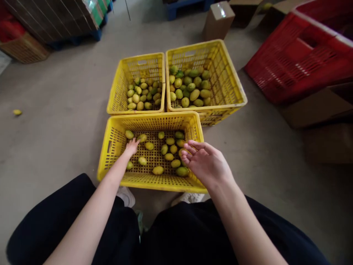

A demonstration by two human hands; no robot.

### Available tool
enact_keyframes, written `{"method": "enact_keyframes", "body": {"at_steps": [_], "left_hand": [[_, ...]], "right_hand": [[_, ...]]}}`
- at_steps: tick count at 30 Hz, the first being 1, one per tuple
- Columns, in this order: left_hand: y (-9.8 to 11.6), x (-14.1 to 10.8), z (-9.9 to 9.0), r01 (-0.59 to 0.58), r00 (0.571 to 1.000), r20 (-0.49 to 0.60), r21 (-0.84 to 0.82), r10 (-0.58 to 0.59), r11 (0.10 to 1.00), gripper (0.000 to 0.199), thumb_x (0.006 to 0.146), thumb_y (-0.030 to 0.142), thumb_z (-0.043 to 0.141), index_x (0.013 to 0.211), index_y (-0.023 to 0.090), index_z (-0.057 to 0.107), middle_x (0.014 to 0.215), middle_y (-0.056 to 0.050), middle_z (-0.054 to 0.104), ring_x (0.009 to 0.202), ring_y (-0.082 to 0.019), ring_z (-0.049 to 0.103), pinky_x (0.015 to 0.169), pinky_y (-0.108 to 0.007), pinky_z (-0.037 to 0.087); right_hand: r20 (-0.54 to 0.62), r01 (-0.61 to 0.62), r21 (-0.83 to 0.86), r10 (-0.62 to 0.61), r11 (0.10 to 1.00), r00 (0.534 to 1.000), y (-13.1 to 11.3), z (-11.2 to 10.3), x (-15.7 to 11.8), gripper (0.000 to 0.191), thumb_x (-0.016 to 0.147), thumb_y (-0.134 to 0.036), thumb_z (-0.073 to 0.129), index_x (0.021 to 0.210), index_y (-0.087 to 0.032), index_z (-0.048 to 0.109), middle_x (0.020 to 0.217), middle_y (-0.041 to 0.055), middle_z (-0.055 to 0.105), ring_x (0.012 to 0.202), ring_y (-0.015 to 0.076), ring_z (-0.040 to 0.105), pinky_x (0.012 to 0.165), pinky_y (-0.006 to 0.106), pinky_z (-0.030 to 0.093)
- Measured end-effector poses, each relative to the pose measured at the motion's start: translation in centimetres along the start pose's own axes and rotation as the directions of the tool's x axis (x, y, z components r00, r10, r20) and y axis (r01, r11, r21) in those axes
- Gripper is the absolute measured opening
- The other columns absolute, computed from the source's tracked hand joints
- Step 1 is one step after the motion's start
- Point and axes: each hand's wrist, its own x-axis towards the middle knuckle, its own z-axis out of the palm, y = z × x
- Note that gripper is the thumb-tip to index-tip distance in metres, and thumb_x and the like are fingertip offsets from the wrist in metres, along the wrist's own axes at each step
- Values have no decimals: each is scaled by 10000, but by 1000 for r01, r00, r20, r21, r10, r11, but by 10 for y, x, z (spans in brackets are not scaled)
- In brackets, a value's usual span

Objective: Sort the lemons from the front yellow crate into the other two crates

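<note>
Nearest to me stands a yellow crate (162,186) with several green-yellow fruits spread over its slotted floor. My left hand (132,146) reaches down inside it, fingers spread, beside a yellow-green fruit (142,138). Over the crate's right side is my right hand (205,160), palm turned up, fingers apart and nothing on the palm. Several fruits lie below its fingertips, among them a green one (182,171). Behind, touching each other, are a smaller-looking yellow crate (117,88) and a right-hand yellow crate (231,79), both holding many fruits.
A large red crate (292,55) and cardboard boxes (320,106) stand on the right. A small carton (219,20) is beyond the yellow crates. One yellow fruit (17,112) lies on the floor at far left. My shoes are just below the near crate.
</note>
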Motion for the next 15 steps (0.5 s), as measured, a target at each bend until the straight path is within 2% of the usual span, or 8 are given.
{"method": "enact_keyframes", "body": {"at_steps": [4,7,10,12,15], "left_hand": [[19,40,2,30,999,14,-4,-30,1000,786,849,28,464,1566,275,262,1621,-167,219,1433,-358,360,1083,-444,413],[26,55,4,70,998,8,-67,-70,995,789,881,81,477,1590,252,177,1614,-198,212,1404,-356,410,1092,-402,394],[31,61,3,163,986,-1,-232,-168,959,749,910,161,503,1585,202,182,1573,-257,269,1346,-382,484,1089,-422,387],[34,61,0,222,971,16,-451,-240,864,740,902,205,562,1561,154,230,1527,-280,344,1325,-387,507,1091,-430,384],[39,53,-8,255,956,96,-738,-277,625,686,876,269,654,1463,93,346,1391,-260,530,1199,-324,609,1021,-386,455]], "right_hand": [[-10,10,33,-9,999,1000,-2,2,-6,66,671,-193,706,723,-175,669,712,24,680,642,135,620,617,250,511],[26,-7,24,6,1000,1000,-5,5,-11,74,697,-242,717,727,-186,681,736,22,674,661,143,608,636,275,501],[28,-6,7,6,1000,1000,-7,5,-11,85,714,-273,721,722,-198,682,742,22,665,671,152,599,649,292,497],[8,-2,6,2,1000,1000,-6,4,-9,87,712,-273,724,714,-199,678,737,22,659,666,151,594,648,294,495],[-16,-6,19,6,1000,1000,-4,3,-11,68,692,-249,721,702,-198,677,719,18,652,656,146,585,643,289,491]]}}
